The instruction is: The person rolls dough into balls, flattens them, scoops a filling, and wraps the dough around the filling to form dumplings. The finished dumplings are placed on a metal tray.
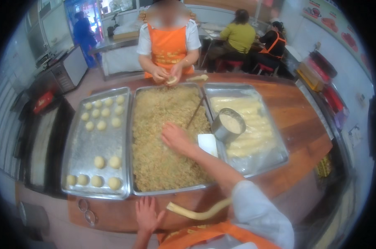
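My left hand (148, 214) lies palm down on the wooden table by its front edge, fingers spread and holding nothing. To its right is a bent rope of pale dough (200, 214), partly hidden by my right sleeve. My right hand (177, 139) reaches over the middle metal tray (172, 190), its fingers down at the crumbly filling (157, 155). Whether filling is in its grasp I cannot see. Near my right wrist sits a white plastic scraper (208, 145). Round dough balls (114, 183) lie in two groups on the left metal tray (94, 144).
On the right tray (250, 171), dough rolls (253, 133) lie under plastic film beside a metal container (229, 125) of pale contents. A thin stick (195, 112) leans in the filling. Two rings (88, 211) lie front left. Opposite, a person (169, 46) in an orange apron handles dough.
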### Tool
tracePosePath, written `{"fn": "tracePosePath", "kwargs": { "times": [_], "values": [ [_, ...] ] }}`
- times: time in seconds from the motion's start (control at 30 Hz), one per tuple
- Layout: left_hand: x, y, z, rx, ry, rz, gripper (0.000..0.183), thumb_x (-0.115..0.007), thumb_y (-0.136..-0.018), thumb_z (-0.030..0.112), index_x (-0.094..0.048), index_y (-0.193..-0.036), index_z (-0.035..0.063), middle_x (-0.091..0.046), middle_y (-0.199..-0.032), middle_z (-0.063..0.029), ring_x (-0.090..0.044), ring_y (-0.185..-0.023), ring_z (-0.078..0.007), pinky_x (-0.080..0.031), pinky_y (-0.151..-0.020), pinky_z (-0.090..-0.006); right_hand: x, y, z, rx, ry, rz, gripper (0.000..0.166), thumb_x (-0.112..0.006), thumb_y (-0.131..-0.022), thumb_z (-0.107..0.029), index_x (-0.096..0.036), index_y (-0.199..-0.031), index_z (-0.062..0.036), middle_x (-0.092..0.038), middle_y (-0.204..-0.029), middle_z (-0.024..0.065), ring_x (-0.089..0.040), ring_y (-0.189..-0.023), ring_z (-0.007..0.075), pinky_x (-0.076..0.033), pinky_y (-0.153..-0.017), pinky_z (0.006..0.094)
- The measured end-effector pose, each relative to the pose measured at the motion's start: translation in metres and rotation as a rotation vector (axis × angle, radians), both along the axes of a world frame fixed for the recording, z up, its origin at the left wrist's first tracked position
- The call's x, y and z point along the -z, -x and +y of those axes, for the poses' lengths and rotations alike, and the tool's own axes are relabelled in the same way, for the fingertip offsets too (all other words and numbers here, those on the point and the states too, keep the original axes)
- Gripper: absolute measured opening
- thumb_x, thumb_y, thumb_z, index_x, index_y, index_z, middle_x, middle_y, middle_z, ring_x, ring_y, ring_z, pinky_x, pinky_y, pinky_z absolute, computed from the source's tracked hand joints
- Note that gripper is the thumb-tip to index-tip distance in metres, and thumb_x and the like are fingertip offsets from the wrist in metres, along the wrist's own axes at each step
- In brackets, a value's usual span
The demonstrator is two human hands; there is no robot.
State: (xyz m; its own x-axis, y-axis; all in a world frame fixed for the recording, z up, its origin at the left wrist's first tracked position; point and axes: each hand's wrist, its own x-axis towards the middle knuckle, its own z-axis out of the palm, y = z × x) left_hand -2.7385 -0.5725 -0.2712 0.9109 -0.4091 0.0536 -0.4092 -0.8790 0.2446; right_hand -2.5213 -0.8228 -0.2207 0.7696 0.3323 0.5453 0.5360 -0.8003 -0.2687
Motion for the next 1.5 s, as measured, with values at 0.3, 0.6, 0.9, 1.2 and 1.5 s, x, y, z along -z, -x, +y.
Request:
{"fn": "tracePosePath", "kwargs": {
  "times": [0.3, 0.6, 0.9, 1.2, 1.5],
  "values": [
    [0.019, 0.004, 0.022, -0.159, 0.508, 0.126, 0.049, -0.051, -0.08, 0.028, -0.044, -0.121, 0.002, -0.04, -0.127, -0.0199, -0.033, -0.12, -0.0372, -0.022, -0.101, -0.0474, 0.012, -0.003, -0.002, -0.144, -0.142, -0.119, 0.017, -0.055, -0.079, -0.02, -0.056, -0.074, -0.0042, -0.055, -0.075, 0.0103, -0.052, -0.074, 0.0285, -0.042, -0.066, 0.0364],
    [-0.002, 0.011, 0.036, -0.028, 0.068, 0.059, 0.039, -0.052, -0.07, 0.006, -0.05, -0.109, 0.0019, -0.055, -0.094, -0.0164, -0.053, -0.088, -0.0342, -0.044, -0.073, -0.043, -0.034, 0.003, 0.007, 0.101, -0.811, 0.51, 0.034, -0.051, -0.085, -0.028, -0.053, -0.065, -0.0011, -0.052, -0.06, 0.0066, -0.048, -0.059, 0.0179, -0.04, -0.059, 0.0322],
    [0.001, 0.004, 0.067, -0.014, 0.736, 0.47, 0.036, -0.061, -0.069, 0.013, -0.052, -0.102, 0.0025, -0.059, -0.088, -0.011, -0.056, -0.085, -0.0288, -0.047, -0.075, -0.0392, -0.029, 0.021, -0.011, -0.047, -0.164, 0.095, 0.025, -0.054, -0.081, -0.021, -0.051, -0.099, -0.0049, -0.053, -0.094, 0.0133, -0.053, -0.083, 0.028, -0.043, -0.071, 0.0373],
    [-0.046, 0.017, -0.004, -0.084, 2.362, 1.336, 0.052, -0.051, -0.081, 0.024, -0.034, -0.126, 0.0053, -0.059, -0.091, -0.0143, -0.057, -0.086, -0.0247, -0.042, -0.087, -0.0417, -0.027, 0.024, -0.01, 0.132, 0.085, 0.246, 0.019, -0.052, -0.079, -0.02, -0.05, -0.09, -0.0052, -0.052, -0.091, 0.0167, -0.055, -0.077, 0.0358, -0.045, -0.067, 0.0438],
    [-0.031, 0.019, -0.021, -0.204, 2.37, 1.417, 0.041, -0.051, -0.081, 0.019, -0.042, -0.119, 0.0063, -0.058, -0.092, -0.0131, -0.058, -0.085, -0.0245, -0.044, -0.084, -0.0402, -0.034, 0.008, -0.011, 0.145, -0.158, 0.354, 0.024, -0.043, -0.083, -0.024, -0.054, -0.078, -0.0033, -0.058, -0.081, 0.0163, -0.056, -0.074, 0.0347, -0.043, -0.065, 0.0431]
  ]
}}
